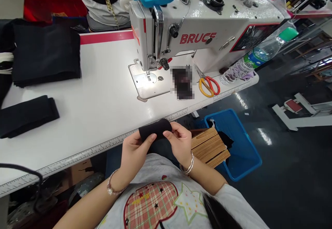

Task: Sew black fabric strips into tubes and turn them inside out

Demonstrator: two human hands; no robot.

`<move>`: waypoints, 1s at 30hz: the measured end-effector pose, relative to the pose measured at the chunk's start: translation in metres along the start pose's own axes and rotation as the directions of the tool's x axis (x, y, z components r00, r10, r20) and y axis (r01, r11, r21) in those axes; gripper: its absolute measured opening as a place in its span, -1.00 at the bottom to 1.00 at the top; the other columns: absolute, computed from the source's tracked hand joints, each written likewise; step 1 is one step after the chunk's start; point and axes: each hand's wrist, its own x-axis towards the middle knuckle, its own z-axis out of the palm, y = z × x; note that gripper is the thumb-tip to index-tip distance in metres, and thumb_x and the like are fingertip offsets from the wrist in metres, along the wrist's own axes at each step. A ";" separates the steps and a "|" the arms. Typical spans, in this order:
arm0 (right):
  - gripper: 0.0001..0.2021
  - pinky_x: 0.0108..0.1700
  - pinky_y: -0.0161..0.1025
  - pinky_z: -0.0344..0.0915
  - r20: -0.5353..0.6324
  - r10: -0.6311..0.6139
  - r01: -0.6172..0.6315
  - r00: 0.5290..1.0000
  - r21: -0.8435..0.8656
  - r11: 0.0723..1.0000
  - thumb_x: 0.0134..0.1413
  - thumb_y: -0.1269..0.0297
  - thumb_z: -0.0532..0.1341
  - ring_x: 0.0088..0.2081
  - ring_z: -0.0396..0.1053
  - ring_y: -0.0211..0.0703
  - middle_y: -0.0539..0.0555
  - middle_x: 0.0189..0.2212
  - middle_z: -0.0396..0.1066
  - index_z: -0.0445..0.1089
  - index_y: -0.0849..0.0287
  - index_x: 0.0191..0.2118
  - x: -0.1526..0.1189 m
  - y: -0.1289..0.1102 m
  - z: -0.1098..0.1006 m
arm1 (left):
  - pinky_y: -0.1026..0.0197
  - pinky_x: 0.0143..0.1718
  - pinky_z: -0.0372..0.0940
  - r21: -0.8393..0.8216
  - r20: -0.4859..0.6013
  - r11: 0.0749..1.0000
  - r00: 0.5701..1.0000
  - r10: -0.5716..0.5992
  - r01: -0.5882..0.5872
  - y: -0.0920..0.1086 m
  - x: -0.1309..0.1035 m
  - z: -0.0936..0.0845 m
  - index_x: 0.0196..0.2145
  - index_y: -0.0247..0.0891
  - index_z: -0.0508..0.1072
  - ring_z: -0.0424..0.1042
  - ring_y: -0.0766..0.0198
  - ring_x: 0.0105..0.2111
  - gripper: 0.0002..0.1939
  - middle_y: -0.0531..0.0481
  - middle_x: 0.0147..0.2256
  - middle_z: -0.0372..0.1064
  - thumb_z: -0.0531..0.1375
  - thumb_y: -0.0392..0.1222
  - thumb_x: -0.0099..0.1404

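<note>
Between my two hands is a small black piece of fabric [155, 129], held just over the front edge of the sewing table. My left hand [136, 149] pinches its left end, thumb on top and fingers underneath. At the right end, my right hand [180, 141] grips it the same way. Beyond the fabric stands a white sewing machine [166, 32], its needle and presser foot [148, 77] lit over the metal plate. A folded black fabric piece [28, 115] and a larger black fabric stack [46, 54] lie on the table to the left.
Scissors [209, 85] with orange and yellow handles lie right of a blurred-out dark item [183, 83]. A plastic bottle [256, 58] leans by the machine. Below right are a blue bin [243, 142] and a slatted wooden seat [209, 146]. A ruler strip [103, 146] runs along the table edge.
</note>
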 end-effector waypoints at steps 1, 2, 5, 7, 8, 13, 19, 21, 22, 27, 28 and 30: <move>-0.86 -0.37 -0.30 0.26 0.014 0.026 -0.027 1.000 0.011 1.000 -0.01 0.20 0.39 -0.44 0.27 -0.27 -0.05 -0.50 0.39 0.48 0.12 -0.37 -0.001 0.001 0.000 | 0.33 -0.34 0.43 0.008 -0.015 1.000 1.000 -0.003 0.004 0.000 0.000 0.000 -0.33 -0.16 0.63 0.51 0.31 -0.41 -0.86 0.08 -0.39 0.59 0.34 -0.10 0.15; -0.85 -0.37 -0.30 0.26 0.026 0.053 -0.053 0.998 0.011 0.999 -0.03 0.21 0.40 -0.45 0.28 -0.28 -0.06 -0.50 0.39 0.47 0.12 -0.36 -0.002 0.001 0.001 | 0.34 -0.36 0.42 0.019 -0.024 1.000 1.000 -0.006 0.006 0.000 0.000 -0.001 -0.35 -0.16 0.63 0.50 0.31 -0.42 -0.88 0.09 -0.40 0.59 0.35 -0.11 0.14; -0.82 -0.42 -0.32 0.23 0.017 0.120 -0.120 0.993 -0.011 0.993 -0.09 0.24 0.43 -0.49 0.25 -0.30 -0.08 -0.54 0.36 0.43 0.13 -0.42 -0.003 0.002 0.001 | 0.34 -0.39 0.42 0.046 -0.035 0.999 0.999 -0.012 0.014 -0.002 -0.001 -0.001 -0.38 -0.16 0.63 0.49 0.32 -0.45 -0.89 0.09 -0.41 0.59 0.36 -0.12 0.11; -0.80 -0.43 -0.33 0.24 -0.003 0.157 -0.157 0.988 0.012 0.988 -0.13 0.24 0.43 -0.50 0.25 -0.31 -0.09 -0.56 0.36 0.40 0.14 -0.46 -0.002 0.001 0.001 | 0.32 -0.36 0.43 0.045 -0.048 0.999 0.999 -0.016 0.018 -0.003 -0.002 0.000 -0.37 -0.16 0.64 0.50 0.30 -0.44 -0.88 0.08 -0.40 0.59 0.38 -0.13 0.09; -0.79 -0.42 -0.33 0.25 -0.012 0.170 -0.169 0.985 0.031 0.985 -0.14 0.24 0.44 -0.50 0.26 -0.31 -0.09 -0.56 0.36 0.39 0.14 -0.47 -0.001 0.000 0.001 | 0.31 -0.34 0.44 0.038 -0.055 0.999 0.998 -0.016 0.018 -0.004 -0.002 0.001 -0.37 -0.16 0.64 0.51 0.29 -0.42 -0.87 0.07 -0.39 0.59 0.38 -0.13 0.08; -0.79 -0.39 -0.34 0.32 0.016 0.201 -0.202 0.979 0.105 0.974 -0.16 0.25 0.45 -0.49 0.32 -0.32 -0.09 -0.54 0.41 0.41 0.14 -0.46 0.001 -0.001 0.002 | 0.27 -0.26 0.45 -0.017 -0.073 1.000 0.997 0.007 -0.008 -0.003 -0.001 0.003 -0.34 -0.17 0.63 0.53 0.25 -0.34 -0.83 0.05 -0.34 0.59 0.40 -0.15 0.05; -0.77 -0.35 -0.30 0.40 0.076 0.239 -0.247 0.968 0.107 0.963 -0.17 0.23 0.45 -0.45 0.40 -0.27 -0.05 -0.50 0.47 0.44 0.14 -0.39 0.000 -0.002 0.002 | 0.23 -0.25 0.46 -0.047 -0.044 0.998 0.998 -0.039 0.037 0.000 -0.002 0.002 -0.33 -0.20 0.63 0.52 0.22 -0.33 -0.80 0.01 -0.34 0.59 0.41 -0.14 0.04; -0.77 -0.37 -0.31 0.40 0.051 0.259 -0.263 0.964 0.109 0.959 -0.19 0.23 0.46 -0.46 0.38 -0.27 -0.05 -0.51 0.47 0.43 0.14 -0.43 0.000 -0.002 0.001 | 0.22 -0.26 0.46 -0.074 -0.041 0.995 0.996 -0.073 0.070 0.000 -0.003 0.002 -0.34 -0.21 0.63 0.52 0.22 -0.35 -0.79 0.00 -0.35 0.59 0.42 -0.13 0.02; -0.76 -0.37 -0.31 0.39 0.039 0.275 -0.277 0.961 0.116 0.954 -0.21 0.23 0.47 -0.47 0.38 -0.27 -0.05 -0.51 0.47 0.42 0.15 -0.44 0.000 -0.002 0.001 | 0.21 -0.27 0.46 -0.085 -0.045 0.993 0.995 -0.085 0.081 0.001 -0.003 0.002 -0.37 -0.21 0.62 0.52 0.22 -0.37 -0.79 0.00 -0.37 0.59 0.43 -0.12 0.00; -0.69 -0.36 -0.30 0.41 0.047 0.322 -0.325 0.946 0.147 0.934 -0.26 0.16 0.49 -0.44 0.39 -0.26 -0.04 -0.48 0.48 0.43 0.15 -0.41 0.003 0.001 0.000 | 0.24 -0.29 0.45 -0.098 -0.044 0.993 0.996 -0.076 0.072 0.000 -0.002 0.001 -0.42 -0.22 0.61 0.50 0.25 -0.39 -0.83 0.02 -0.42 0.57 0.42 -0.13 0.01; -0.69 -0.35 -0.30 0.41 0.068 0.318 -0.325 0.946 0.149 0.934 -0.27 0.16 0.49 -0.44 0.39 -0.26 -0.04 -0.48 0.48 0.43 0.15 -0.40 0.004 0.000 0.001 | 0.25 -0.27 0.44 -0.097 -0.040 0.994 0.997 -0.063 0.059 0.000 -0.002 0.001 -0.40 -0.21 0.61 0.49 0.26 -0.37 -0.85 0.02 -0.40 0.57 0.41 -0.14 0.03; -0.69 -0.36 -0.31 0.40 0.112 0.305 -0.320 0.946 0.151 0.935 -0.29 0.19 0.50 -0.45 0.37 -0.28 -0.05 -0.49 0.47 0.44 0.16 -0.40 0.005 -0.002 0.002 | 0.26 -0.26 0.42 -0.095 -0.037 0.995 0.998 -0.044 0.040 0.000 -0.001 0.000 -0.41 -0.20 0.61 0.49 0.26 -0.36 -0.87 0.03 -0.39 0.56 0.41 -0.15 0.05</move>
